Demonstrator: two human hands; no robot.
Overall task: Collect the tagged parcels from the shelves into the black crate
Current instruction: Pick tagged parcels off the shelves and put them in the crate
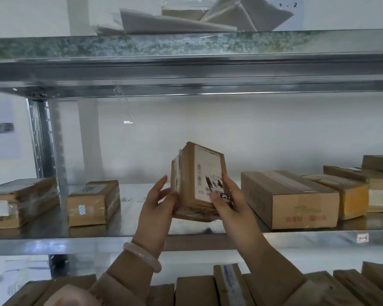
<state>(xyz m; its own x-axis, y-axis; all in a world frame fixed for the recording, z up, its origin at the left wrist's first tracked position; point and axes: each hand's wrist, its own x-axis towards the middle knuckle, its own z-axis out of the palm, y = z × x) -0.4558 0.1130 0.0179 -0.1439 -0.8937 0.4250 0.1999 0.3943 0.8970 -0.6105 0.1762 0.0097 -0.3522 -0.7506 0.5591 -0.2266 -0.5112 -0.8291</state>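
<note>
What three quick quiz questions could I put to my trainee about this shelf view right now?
1. True or false: the left hand and the right hand both hold the labelled parcel.
2. Which wrist wears the bracelet? A left, B right, C neither.
3. Short answer: is the black crate in view?
Key: 1 true; 2 A; 3 no.
</note>
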